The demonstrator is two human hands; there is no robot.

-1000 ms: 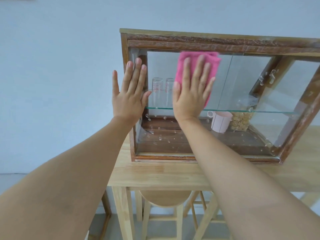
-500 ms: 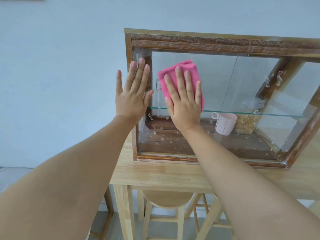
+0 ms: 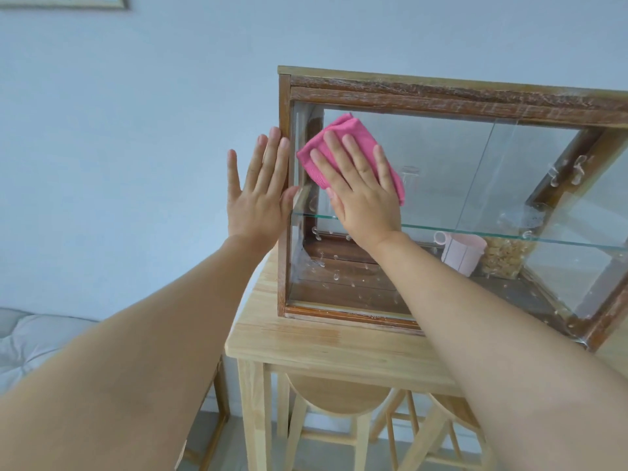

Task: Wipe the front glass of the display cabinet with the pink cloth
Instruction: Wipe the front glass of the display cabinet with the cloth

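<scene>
Glass-front cabinet point(image 3: 441, 96): pink cloth point(image 3: 343, 141) tilted up-left

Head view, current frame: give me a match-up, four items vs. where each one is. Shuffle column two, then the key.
Items
1. pink cloth
2. left hand
3. pink cup
4. stool

Places
A. under the wooden table
B. inside the cabinet, below the glass shelf
C. flat against the cabinet's left frame post
D. pressed on the upper-left front glass by the right hand

Pairs: 1-D, 2-C, 3-B, 4-A
</scene>
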